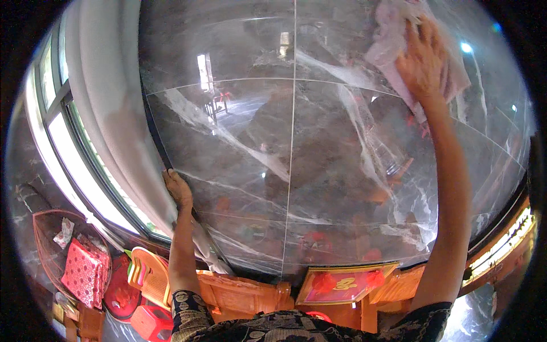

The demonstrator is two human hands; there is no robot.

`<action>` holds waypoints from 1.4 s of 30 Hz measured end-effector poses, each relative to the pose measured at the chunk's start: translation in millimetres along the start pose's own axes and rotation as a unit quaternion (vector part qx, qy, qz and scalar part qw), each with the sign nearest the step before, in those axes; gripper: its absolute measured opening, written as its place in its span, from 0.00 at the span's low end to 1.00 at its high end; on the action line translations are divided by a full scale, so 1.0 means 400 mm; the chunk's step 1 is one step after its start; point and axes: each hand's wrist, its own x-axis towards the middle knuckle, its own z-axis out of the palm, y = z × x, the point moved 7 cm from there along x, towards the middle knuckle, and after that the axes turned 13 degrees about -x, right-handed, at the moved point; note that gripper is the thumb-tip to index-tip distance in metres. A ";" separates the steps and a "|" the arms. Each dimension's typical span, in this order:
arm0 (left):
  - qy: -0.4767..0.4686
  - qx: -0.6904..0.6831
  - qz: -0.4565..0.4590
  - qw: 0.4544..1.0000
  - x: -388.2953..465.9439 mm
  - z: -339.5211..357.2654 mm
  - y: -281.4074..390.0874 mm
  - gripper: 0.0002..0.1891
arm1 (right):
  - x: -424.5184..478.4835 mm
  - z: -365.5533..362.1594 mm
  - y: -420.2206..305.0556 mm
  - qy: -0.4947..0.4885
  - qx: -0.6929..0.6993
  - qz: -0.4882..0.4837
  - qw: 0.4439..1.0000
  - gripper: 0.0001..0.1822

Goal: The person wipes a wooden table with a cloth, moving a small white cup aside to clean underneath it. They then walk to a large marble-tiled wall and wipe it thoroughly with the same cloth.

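Note:
Glossy grey marble-patterned tiles [239,128] with pale veins and thin joint lines fill the middle of the view. At the upper right, my right hand [421,60] lies spread on a pale pink cloth [455,79] against the tiles; the fingers look slightly blurred. My left hand [177,188] is at the left edge of the tiles, fingers curled at the border of a light grey curtain [124,115]. Whether it grips the curtain or the dark edge strip [154,128] cannot be told.
A window [77,166] stands left of the curtain. Below it are a mesh basket [40,252] with red patterned packets [81,269], a red plastic stool [149,320] and an orange plastic chair [156,284]. Wooden furniture [239,295] and a framed red picture [348,295] line the bottom.

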 end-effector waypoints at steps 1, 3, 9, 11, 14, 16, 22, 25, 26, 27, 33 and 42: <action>-0.009 0.003 -0.017 1.000 0.008 -0.007 -0.007 0.24 | -0.027 0.018 0.041 -0.011 -0.005 0.022 1.000 0.31; -0.005 -0.046 0.008 0.999 0.021 -0.026 0.091 0.23 | -0.065 0.038 0.122 -0.032 -0.025 0.060 0.997 0.31; -0.003 -0.060 0.035 0.998 0.121 -0.002 0.268 0.23 | -0.222 0.111 0.367 -0.058 -0.159 0.051 0.984 0.33; 0.012 -0.052 0.022 0.998 0.141 0.004 0.293 0.26 | -0.244 0.123 0.382 -0.087 -0.128 0.174 0.972 0.31; 0.028 -0.063 0.004 0.998 0.169 0.013 0.257 0.28 | -0.226 0.127 0.374 -0.117 -0.108 0.276 0.948 0.31; 0.054 -0.037 0.029 0.997 0.170 0.019 0.232 0.28 | -0.187 0.120 0.332 -0.129 -0.098 0.313 0.936 0.32; 0.042 -0.069 0.040 0.996 0.159 0.006 0.279 0.29 | 0.015 0.131 0.142 -0.078 -0.173 0.257 0.948 0.30; 0.039 -0.094 0.045 0.994 0.170 0.001 0.266 0.28 | 0.168 0.095 -0.012 -0.125 -0.147 0.229 0.954 0.30; 0.049 -0.090 0.057 0.993 0.156 0.013 0.271 0.28 | 0.203 0.099 -0.050 -0.108 -0.141 0.220 0.959 0.30; 0.062 -0.083 0.071 0.992 0.147 0.017 0.281 0.28 | 0.238 0.090 -0.096 -0.091 -0.133 0.213 0.964 0.30; 0.034 -0.069 0.048 0.996 0.175 0.015 0.235 0.29 | 0.401 -0.147 -0.412 -0.061 0.057 0.180 0.980 0.35; 0.085 -0.062 0.093 0.990 0.177 0.005 0.240 0.28 | 0.503 -0.161 -0.832 0.074 0.207 0.067 0.973 0.33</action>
